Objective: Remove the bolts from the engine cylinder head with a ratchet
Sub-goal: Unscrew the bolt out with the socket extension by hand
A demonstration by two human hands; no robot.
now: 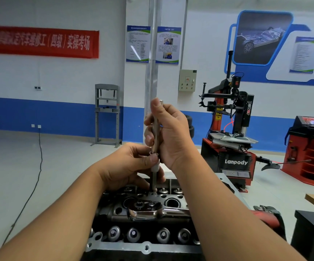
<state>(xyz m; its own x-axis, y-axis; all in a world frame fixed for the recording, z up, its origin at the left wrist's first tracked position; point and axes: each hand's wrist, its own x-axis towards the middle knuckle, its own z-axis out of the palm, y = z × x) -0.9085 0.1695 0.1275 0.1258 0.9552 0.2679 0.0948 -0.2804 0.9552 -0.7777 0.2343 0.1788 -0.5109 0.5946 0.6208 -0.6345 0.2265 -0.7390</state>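
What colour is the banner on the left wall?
Red with yellowish lettering; the banner shows in the head view.

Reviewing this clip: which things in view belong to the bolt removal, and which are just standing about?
In use:
- cylinder head
- extension bar, upright, gripped by right hand
- left hand, pinching the bar lower down
- ratchet, lying on the head

Standing about:
- tyre changer
- grey press frame
- red cabinet

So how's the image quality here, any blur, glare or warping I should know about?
Head view: even indoor light; hands and extension bar fairly sharp; red banner blurred at its left end; bright glare on the ratchet lying on the cylinder head; wide-angle lens stretches the forearms at the frame's bottom edge.
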